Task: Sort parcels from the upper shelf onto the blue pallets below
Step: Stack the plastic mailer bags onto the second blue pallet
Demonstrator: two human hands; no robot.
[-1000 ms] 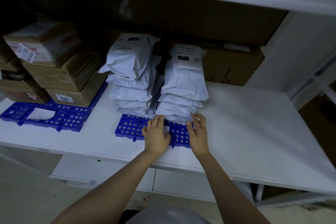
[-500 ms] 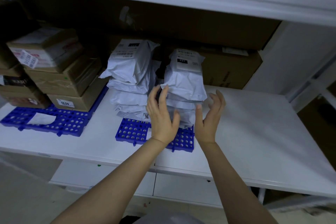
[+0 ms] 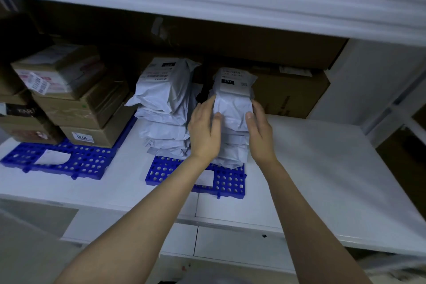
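Left hand (image 3: 204, 131) and right hand (image 3: 259, 136), fingers straight, press either side of the right-hand parcel stack (image 3: 232, 108) on blue pallet (image 3: 230, 183); white surface (image 3: 322, 168) beneath.

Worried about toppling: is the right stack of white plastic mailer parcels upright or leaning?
Upright: stack stands straight on blue perforated pallet; left hand, right hand flank it.

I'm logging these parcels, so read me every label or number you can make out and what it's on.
"231": top parcel of the right stack.
"4010", upside down: bottom cardboard box.
"KAR", cut off: dark box.
Other labels: too blurred to read.
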